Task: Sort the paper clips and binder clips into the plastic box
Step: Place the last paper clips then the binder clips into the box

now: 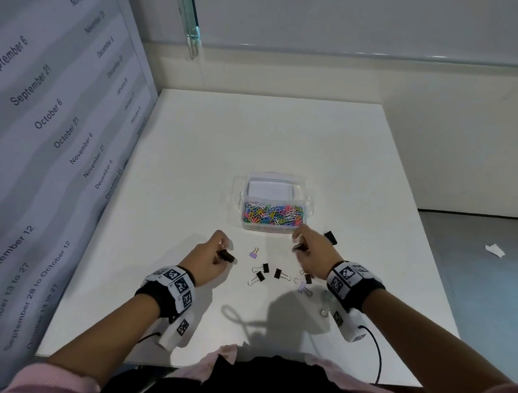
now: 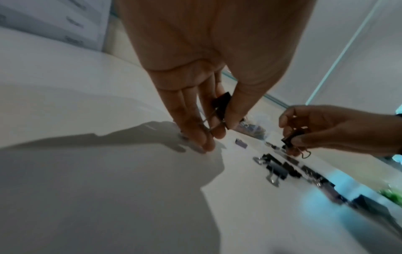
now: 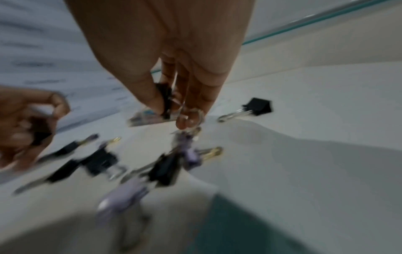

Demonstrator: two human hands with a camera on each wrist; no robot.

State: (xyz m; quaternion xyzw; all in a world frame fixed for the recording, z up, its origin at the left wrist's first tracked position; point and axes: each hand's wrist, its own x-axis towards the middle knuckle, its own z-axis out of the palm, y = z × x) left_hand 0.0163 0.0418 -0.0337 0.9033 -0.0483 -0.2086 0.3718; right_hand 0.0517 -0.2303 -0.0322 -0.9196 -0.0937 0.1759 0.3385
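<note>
**Two hands, one black binder clip in each**

Two hands work low over the white table (image 1: 194, 152), both just in front of the plastic box (image 1: 272, 179).

Left hand (image 1: 210, 261): thumb and fingers curled round a black binder clip (image 1: 227, 256), pinched tight. In the left wrist view the clip (image 2: 222, 104) sits between thumb and fingertips, its wire handles running down along the fingers.

Right hand (image 1: 311, 252): fingers closed on a second black clip (image 3: 165, 99), held just above the loose pile; the right wrist view is blurred, but the dark body shows against the thumb.

The box stands open, mid-table. Its near compartment is full of coloured paper clips (image 1: 273, 214); the far compartment shows only pale contents, which I cannot make out.

Several clips lie loose between the hands: a small lilac clip (image 1: 253, 253) near the left hand, three black clips (image 1: 265, 268) clustered nearer the body, another lilac one (image 1: 302, 288) under the right wrist. One larger black clip (image 1: 329, 237) lies apart, right of the box's near corner.

Both wrists carry banded trackers with printed markers (image 1: 178, 285).
</note>
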